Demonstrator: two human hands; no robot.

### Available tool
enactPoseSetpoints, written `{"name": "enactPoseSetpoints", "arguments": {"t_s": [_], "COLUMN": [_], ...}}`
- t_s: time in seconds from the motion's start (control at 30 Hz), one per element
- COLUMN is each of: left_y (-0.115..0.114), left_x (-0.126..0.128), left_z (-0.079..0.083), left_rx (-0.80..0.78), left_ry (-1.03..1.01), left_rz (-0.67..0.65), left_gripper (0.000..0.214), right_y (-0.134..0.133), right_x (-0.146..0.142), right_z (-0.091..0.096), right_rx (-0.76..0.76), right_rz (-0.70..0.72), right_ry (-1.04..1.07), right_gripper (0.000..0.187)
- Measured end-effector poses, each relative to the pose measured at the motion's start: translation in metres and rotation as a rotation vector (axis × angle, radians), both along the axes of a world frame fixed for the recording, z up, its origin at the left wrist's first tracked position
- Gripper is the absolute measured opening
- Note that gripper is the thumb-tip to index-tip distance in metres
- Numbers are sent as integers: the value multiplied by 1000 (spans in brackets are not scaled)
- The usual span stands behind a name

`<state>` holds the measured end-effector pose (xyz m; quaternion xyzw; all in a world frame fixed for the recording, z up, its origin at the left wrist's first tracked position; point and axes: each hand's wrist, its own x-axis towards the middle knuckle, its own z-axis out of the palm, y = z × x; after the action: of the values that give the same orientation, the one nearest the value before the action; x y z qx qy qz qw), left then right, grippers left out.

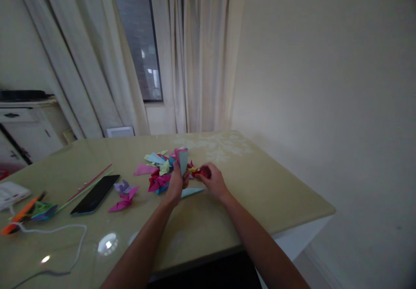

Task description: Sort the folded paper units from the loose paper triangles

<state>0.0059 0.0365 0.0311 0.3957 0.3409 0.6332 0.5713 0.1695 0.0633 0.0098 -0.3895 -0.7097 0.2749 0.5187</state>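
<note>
My left hand is closed around a folded light-blue paper piece, which it holds upright over a heap of folded coloured papers on the table. Just to the right, my right hand is closed on a small red folded paper low over the table. A flat light-blue paper triangle lies between the two wrists. The heap holds pink, magenta, blue and pale green pieces.
A black phone lies left of the heap, with thin sticks beside it. Purple and pink folded papers lie near it. An orange tool, a white cable and a white object sit far left. The table's right edge is near the wall.
</note>
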Motion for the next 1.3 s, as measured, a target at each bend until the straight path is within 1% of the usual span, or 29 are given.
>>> {"name": "enactPoseSetpoints", "arguments": {"t_s": [0.07, 0.13, 0.2, 0.27, 0.33, 0.4, 0.47, 0.53, 0.63, 0.67, 0.73, 0.8, 0.87, 0.97, 1.03, 1.1, 1.13, 1.2, 1.3], "left_y": [3, 3, 3, 2, 2, 2, 1, 1, 2, 3, 4, 5, 5, 3, 0, -3, -5, -10, -14], "left_x": [-5, -9, -10, -10, -11, -12, -13, -16, -19, -19, -19, -18, -15, -6, 1, 7, 9, 12, 15], "left_z": [4, 7, 9, 10, 13, 16, 19, 20, 20, 19, 16, 13, 9, 3, -1, -5, -6, -8, -9], "left_rx": [46, 79, 75, 58, 51, 61, 67, 65, 72, 76, 86, 86, 59, 4, 12, 37, 38, 22, 9], "left_ry": [-61, -70, -67, -80, -111, -146, -176, -199, -204, -196, -172, -146, -120, -68, -29, 7, 26, 73, 142], "left_rz": [94, 170, 239, 300, 342, 363, 377, 402, 437, 443, 450, 443, 408, 300, 201, 113, 93, 99, 159], "left_gripper": [71, 69, 68, 66, 65, 64, 64, 65, 66, 66, 67, 69, 70, 73, 75, 74, 74, 72, 70], "right_y": [-2, -5, -7, -7, -6, -4, -2, 1, 5, 6, 7, 5, 0, -11, -19, -26, -28, -32, -33], "right_x": [1, 1, -1, -2, -1, 3, 10, 17, 25, 26, 28, 27, 23, 14, 5, -4, -8, -14, -16], "right_z": [-3, -4, -5, -4, -3, 0, 3, 5, 8, 9, 12, 16, 19, 18, 15, 12, 10, 9, 8], "right_rx": [73, 138, 154, 122, 92, 93, 73, -2, -141, -165, -156, -97, -11, 183, 348, 487, 541, 615, 658], "right_rz": [46, 97, 125, 140, 154, 181, 226, 259, 262, 248, 174, 51, -64, -143, -140, -103, -80, -33, 1], "right_ry": [-326, -565, -677, -698, -680, -615, -495, -353, -144, -79, 34, 114, 163, 161, 87, -36, -104, -233, -369], "right_gripper": [29, 29, 28, 25, 23, 19, 16, 15, 25, 30, 36, 36, 31, 17, 10, 11, 14, 18, 21]}}
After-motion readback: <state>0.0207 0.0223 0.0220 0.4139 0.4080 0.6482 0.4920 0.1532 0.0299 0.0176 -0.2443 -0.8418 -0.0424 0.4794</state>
